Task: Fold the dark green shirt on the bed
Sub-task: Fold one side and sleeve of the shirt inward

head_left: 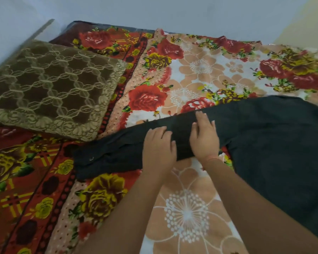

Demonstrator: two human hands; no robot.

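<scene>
View from a head camera, looking down at a bed (200, 74) under a blanket (103, 195) printed with red and yellow roses and large peach flowers. A brown and gold cushion (50, 88) lies at the far left, clear of the work, with a pale wall (154, 11) beyond.

The dark green shirt (275, 143) lies flat on the blanket. Its body fills the right side and runs off the frame's right edge. One sleeve (125, 147) stretches out leftwards across the bed and ends in a rumpled cuff (92, 162) with a small button (91, 158).

Both hands rest palm down on the sleeve, side by side near where it joins the body. The left hand (159, 147) lies further out along the sleeve, the right hand (204, 138) nearer the shoulder. The fingers of both are spread and nearly straight and press the cloth to the bed rather than clutch it. Whether either thumb hooks under the near edge cannot be seen.

The sleeve is probably laid out straight so that it can be smoothed and then turned in over the body. Flat hands suit that: they pin the cloth and take out creases. The fold looks to be at an early stage, since the body is open and the cuff bunched
</scene>
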